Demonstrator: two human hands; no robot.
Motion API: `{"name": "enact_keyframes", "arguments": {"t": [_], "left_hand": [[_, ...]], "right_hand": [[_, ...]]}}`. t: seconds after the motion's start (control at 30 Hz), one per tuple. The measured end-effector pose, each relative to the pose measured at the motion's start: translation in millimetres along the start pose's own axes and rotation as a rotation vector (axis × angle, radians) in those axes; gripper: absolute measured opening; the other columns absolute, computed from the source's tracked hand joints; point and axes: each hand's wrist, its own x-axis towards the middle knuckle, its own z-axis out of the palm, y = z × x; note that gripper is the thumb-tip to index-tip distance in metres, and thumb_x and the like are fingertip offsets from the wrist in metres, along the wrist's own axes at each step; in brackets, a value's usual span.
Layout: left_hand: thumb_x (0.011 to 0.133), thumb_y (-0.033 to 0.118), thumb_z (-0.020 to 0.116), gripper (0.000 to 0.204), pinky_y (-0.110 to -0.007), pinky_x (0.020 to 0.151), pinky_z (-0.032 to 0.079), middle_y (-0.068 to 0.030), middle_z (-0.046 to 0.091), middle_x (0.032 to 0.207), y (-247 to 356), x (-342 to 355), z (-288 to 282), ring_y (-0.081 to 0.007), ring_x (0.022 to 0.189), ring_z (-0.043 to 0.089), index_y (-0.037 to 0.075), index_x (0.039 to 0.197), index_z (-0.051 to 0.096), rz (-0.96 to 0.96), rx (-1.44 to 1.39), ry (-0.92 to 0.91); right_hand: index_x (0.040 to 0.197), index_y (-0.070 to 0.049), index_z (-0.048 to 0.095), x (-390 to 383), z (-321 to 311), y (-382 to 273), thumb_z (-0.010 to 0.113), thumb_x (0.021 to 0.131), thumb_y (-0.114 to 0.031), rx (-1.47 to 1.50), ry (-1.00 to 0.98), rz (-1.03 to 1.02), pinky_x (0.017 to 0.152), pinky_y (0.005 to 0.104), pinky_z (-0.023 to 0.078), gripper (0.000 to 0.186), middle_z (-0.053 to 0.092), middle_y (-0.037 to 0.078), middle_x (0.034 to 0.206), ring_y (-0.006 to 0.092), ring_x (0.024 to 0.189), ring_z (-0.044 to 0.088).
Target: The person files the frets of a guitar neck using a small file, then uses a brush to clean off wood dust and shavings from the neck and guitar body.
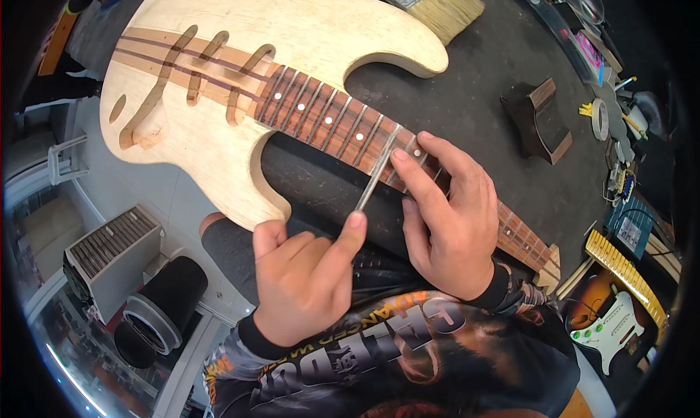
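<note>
A pale, unfinished electric guitar body [197, 24] lies on the dark table, its dark wood fretboard [328, 122] running toward the lower right. My left hand [310, 279] is closed, with thumb and index finger pinching the near end of a thin metal file [377, 171]. That file lies slantwise across the fretboard, beside the frets. My right hand [456, 214] rests over the neck with its fingers stretched and apart. Its index fingertip touches the fretboard right next to the file, and its thumb sits along the near edge of the neck.
A wide paintbrush [445, 9] lies beyond the body. A dark curved wooden block [538, 120] and a tape roll [599, 119] are at right. Another guitar neck [627, 272] and a white pickguard [609, 330] lie lower right. A black bin [166, 301] stands at lower left.
</note>
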Motion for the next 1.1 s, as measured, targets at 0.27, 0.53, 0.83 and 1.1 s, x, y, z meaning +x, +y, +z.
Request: {"name": "enact_keyframes", "arguments": {"t": [0.27,0.53,0.83,1.1], "left_hand": [[0.09,0.007,0.077,0.056,-0.044,0.08,0.038,0.0007,0.051,0.072,-14.9,28.4,24.7,-0.0209,0.066,0.055,0.003,0.145,0.076,0.11,0.013,0.113],[0.084,0.001,0.074,0.058,-0.043,0.079,0.029,0.0041,0.043,0.066,-6.7,-26.3,-1.8,-0.0181,0.059,0.045,0.001,0.142,0.078,0.049,-0.008,0.045],[0.089,0.004,0.076,0.055,-0.045,0.081,0.037,0.0011,0.05,0.07,-10.6,44.0,25.0,-0.0196,0.065,0.054,0.002,0.144,0.077,0.09,0.023,0.128],[0.088,0.003,0.075,0.058,-0.044,0.079,0.034,0.0028,0.051,0.069,-4.0,-1.5,0.8,-0.0196,0.061,0.053,0.003,0.147,0.076,0.017,0.005,0.03]], "right_hand": [[0.147,-0.016,0.076,0.0,0.5,0.1,0.081,0.077,0.002,0.016,0.014,0.018,0.105,0.0496,0.055,0.072,0.067,0.016,0.151,0.0373,0.129,0.07],[0.137,-0.016,0.079,-0.2,2.3,3.1,0.08,0.074,0.002,0.042,0.047,-0.029,0.104,0.0508,0.056,0.065,0.068,0.017,0.15,0.0384,0.13,0.071],[0.138,-0.014,0.079,1.9,-1.6,0.6,0.081,0.074,0.002,0.035,0.019,-0.015,0.105,0.0509,0.057,0.066,0.069,0.018,0.15,0.0387,0.129,0.072],[0.138,-0.011,0.076,-0.1,0.8,1.2,0.083,0.078,0.005,0.08,0.046,-0.011,0.103,0.0496,0.057,0.063,0.07,0.018,0.149,0.0387,0.126,0.073]]}}
